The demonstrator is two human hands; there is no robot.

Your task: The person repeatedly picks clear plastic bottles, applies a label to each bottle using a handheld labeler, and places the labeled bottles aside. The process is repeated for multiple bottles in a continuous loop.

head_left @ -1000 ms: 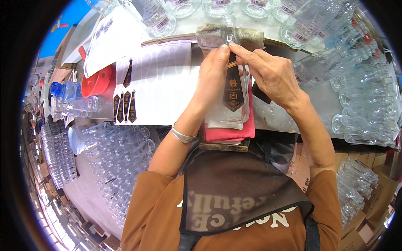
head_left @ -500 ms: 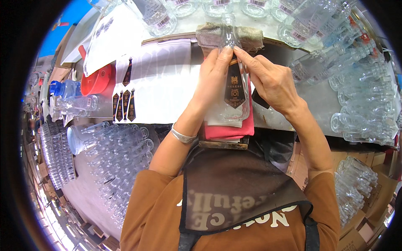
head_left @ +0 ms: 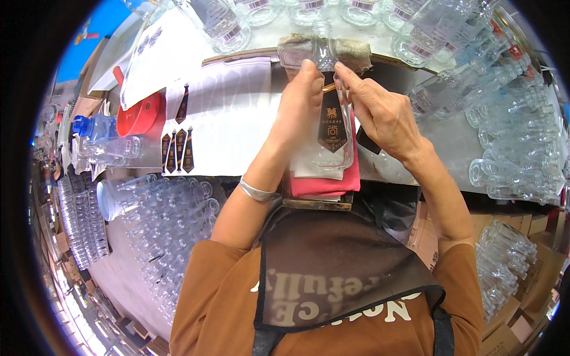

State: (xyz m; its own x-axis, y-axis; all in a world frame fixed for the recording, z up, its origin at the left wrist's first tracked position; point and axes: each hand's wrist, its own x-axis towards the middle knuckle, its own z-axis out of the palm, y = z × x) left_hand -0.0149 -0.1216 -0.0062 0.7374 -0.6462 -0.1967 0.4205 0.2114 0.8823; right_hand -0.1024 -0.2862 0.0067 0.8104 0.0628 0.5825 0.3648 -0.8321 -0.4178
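A clear glass bottle (head_left: 323, 52) lies with its neck pointing away from me, resting on a rolled beige cloth (head_left: 355, 53). A black tie-shaped label (head_left: 332, 127) with gold print sits along its front face. My left hand (head_left: 298, 98), slightly blurred, is closed along the bottle's left side near the shoulder. On the other side, my right hand (head_left: 383, 113) has its index fingertip against the bottle's shoulder at the upper end of the label, with the other fingers curled. Pink cloth (head_left: 323, 186) and white paper lie beneath the bottle's base on a wooden support (head_left: 317, 204).
Left of the bottle is a white sheet (head_left: 228, 127) bearing several more black labels (head_left: 189, 151). Beyond it are a red container (head_left: 141, 117) and a blue-capped bottle (head_left: 89, 126). Glass bottles stand along the back (head_left: 312, 10) and crowd the right (head_left: 513, 136) and lower left (head_left: 166, 219).
My left hand's fingers have shifted a little left and away from the label's top, uncovering more of it. The right index fingertip has slid slightly to the right. The bottle has barely moved.
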